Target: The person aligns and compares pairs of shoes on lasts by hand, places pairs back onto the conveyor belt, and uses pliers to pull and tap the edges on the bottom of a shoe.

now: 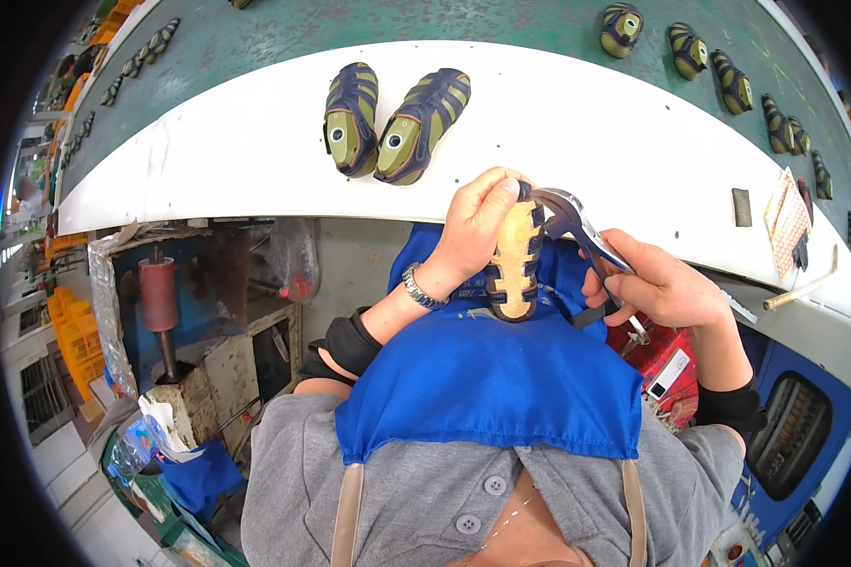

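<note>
A sandal upper on its last (513, 260), tan underside up with dark straps round its edge, stands out against my blue apron. My left hand (477, 222) grips its upper end, thumb on top. In my right hand (657, 283) are metal lasting pincers (591, 241), their handles inside my curled fingers. The curved jaws touch or nearly touch the upper right end of the shoe; the exact contact is too small to tell. Two navy and green sandals on lasts, one (351, 118) on the left and one (423, 126) on the right, lie on the white table (246, 142).
Beyond the white table a green belt (501, 24) carries several more sandals. A dark block (742, 207), a patterned sheet (787, 222) and a wooden-handled tool (804, 291) lie at the right. A machine with a red roller (159, 295) stands at lower left.
</note>
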`<state>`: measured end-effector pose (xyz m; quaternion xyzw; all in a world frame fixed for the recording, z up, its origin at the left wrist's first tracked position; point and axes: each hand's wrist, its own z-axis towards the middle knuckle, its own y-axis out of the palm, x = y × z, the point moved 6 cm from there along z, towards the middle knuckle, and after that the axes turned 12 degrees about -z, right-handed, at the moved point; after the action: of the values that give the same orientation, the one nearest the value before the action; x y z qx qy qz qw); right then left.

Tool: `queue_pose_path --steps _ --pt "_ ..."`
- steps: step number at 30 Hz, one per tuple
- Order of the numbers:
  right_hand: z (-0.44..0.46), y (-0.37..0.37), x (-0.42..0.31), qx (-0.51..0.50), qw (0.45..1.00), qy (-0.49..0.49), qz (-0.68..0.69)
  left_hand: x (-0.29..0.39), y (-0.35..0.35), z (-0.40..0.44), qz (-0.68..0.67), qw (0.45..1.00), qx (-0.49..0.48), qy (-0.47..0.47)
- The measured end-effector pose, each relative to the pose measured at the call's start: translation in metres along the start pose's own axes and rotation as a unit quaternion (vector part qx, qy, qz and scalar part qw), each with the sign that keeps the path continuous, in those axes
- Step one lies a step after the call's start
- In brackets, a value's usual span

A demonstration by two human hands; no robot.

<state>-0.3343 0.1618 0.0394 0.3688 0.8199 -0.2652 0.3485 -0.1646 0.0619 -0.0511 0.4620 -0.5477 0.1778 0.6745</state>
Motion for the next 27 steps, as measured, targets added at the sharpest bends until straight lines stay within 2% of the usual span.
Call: queue_pose_path --steps 13,16,19,22,27 --pt "-0.016 -0.009 -0.025 -0.009 0.981 0.147 -0.127 0.004 0.007 -0.001 0.060 0.998 -0.001 0.028" --pt "-0.016 -0.008 -0.031 -0.009 0.976 0.162 -0.146 0.004 0.009 -0.001 0.035 0.997 0.033 0.054" --pt "-0.014 -0.004 -0.037 0.003 0.975 0.158 -0.154 0.005 0.007 -0.001 0.087 0.993 0.035 0.069" --pt "-0.012 0.002 -0.034 0.016 0.983 0.151 -0.105 0.011 0.009 0.000 0.144 0.989 0.016 0.041" --pt "0.000 0.018 -0.014 0.061 0.993 0.098 -0.041 0.005 0.006 0.002 0.092 0.993 0.028 0.064"
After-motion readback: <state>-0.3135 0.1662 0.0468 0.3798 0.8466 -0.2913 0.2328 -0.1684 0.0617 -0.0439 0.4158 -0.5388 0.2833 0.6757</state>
